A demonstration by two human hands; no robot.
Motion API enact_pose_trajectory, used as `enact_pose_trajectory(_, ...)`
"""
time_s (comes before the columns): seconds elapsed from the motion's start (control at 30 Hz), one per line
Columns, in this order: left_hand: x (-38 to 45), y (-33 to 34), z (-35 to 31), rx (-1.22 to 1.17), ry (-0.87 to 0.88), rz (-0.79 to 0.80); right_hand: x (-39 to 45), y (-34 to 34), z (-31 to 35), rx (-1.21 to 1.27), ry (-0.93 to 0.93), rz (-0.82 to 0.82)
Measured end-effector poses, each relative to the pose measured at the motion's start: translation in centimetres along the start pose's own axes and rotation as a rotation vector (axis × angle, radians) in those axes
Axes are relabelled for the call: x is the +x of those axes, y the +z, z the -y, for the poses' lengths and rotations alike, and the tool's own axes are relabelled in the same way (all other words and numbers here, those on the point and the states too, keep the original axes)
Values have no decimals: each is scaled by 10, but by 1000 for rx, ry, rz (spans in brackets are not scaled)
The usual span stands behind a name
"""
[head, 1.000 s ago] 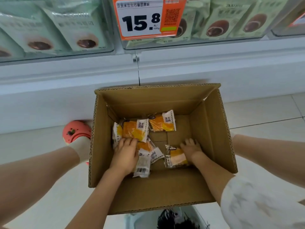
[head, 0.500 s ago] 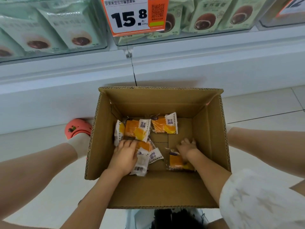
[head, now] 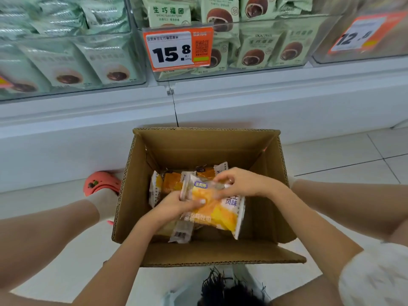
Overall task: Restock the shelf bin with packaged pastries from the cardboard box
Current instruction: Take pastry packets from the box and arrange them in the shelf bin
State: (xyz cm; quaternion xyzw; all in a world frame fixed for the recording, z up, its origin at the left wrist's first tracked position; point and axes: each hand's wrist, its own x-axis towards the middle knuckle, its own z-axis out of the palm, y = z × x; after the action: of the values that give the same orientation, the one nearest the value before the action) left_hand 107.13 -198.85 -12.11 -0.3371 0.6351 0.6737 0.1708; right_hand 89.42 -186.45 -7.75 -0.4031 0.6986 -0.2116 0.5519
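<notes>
Hands meet over the open cardboard box (head: 205,253) on the tiled floor (head: 344,155), both on the same bunch of orange-and-white pastry packets (head: 213,207). Left hand (head: 174,206) grips the bunch from the left side, fingers curled round the packets, thumb lying across the top wrapper. Right hand (head: 240,184) comes in from the right and pinches the top packet's clear upper edge, fingers (head: 223,176) bent over it. Bunch is lifted above the box bottom, tilted, with one packet with a barcode (head: 181,234) hanging under the left hand; exact count in hand cannot be told.

More pastry packets in the box (head: 167,183) lie toward its back-left, partly hidden behind the hands.

Box sits against the white shelf base (head: 242,107). Above it, clear shelf bins (head: 254,69) hold green packets with a brown round pastry printed on them (head: 254,49). Orange price tag reading 15.8 (head: 177,49) hangs on the middle bin front; a second orange tag (head: 362,34) on the bin to the right, blurred.

Coral clog shoe with white sock (head: 101,185) left of the box, touching the shelf base. White sleeve (head: 375,274) at lower right. Dark hair (head: 227,290) at bottom edge.
</notes>
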Motion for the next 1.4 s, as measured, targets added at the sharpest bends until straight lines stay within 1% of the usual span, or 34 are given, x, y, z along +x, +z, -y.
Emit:
enact_pose_trajectory(0.1,-5,3,-14,-126,82,-148,-14,4,-2,387,39,-320)
enact_pose_trajectory(0.17,-4,2,-17,-122,130,-274,-18,13,-9,691,79,-446)
enact_pose_trajectory(0.2,-5,3,-19,-114,152,-338,-17,19,-10,796,86,-489)
enact_pose_trajectory(0.23,-5,4,-21,-118,171,-396,-16,24,-10,863,92,-536)
enact_pose_trajectory(0.3,-8,8,-27,-151,212,-481,-9,35,-7,910,96,-660)
enact_pose_trajectory(0.37,-12,13,-34,-160,236,-523,0,43,-4,878,96,-822)
enact_pose_trajectory(0.4,-15,16,-36,-155,253,-530,2,46,-4,818,91,-916)
enact_pose_trajectory(0.5,-19,25,-39,-161,279,-511,2,43,-7,457,84,-1209)
enact_pose_trajectory(0.57,-22,32,-43,-195,263,-481,-5,38,-5,266,51,-1321)
enact_pose_trajectory(0.63,-25,37,-51,-244,270,-448,-10,30,1,164,29,-1379)
enact_pose_trajectory(0.7,-30,37,-59,-270,313,-465,-15,22,10,130,-8,-1409)
enact_pose_trajectory(0.77,-38,34,-72,-310,352,-496,-21,13,19,246,-136,-1380)
enact_pose_trajectory(0.83,-46,28,-88,-361,395,-530,-33,8,32,452,-255,-1254)
enact_pose_trajectory(0.87,-49,25,-97,-388,424,-537,-39,8,37,505,-279,-1186)
enact_pose_trajectory(0.9,-53,23,-108,-413,454,-542,-43,8,42,486,-283,-1149)
enact_pose_trajectory(0.97,-61,19,-130,-437,502,-550,-53,5,53,461,-303,-1137)
enact_pose_trajectory(1.07,-76,13,-162,-400,571,-561,-66,-16,77,576,-362,-1092)
enact_pose_trajectory(1.17,-93,4,-193,-385,645,-560,-86,-42,110,587,-469,-1103)
enact_pose_trajectory(1.27,-105,-8,-228,-384,722,-568,-104,-70,141,640,-523,-1063)
enact_pose_trajectory(1.33,-113,-16,-255,-314,785,-570,-117,-94,163,668,-525,-1017)
enact_pose_trajectory(1.4,-123,-22,-288,-259,835,-624,-132,-123,185,587,-556,-959)
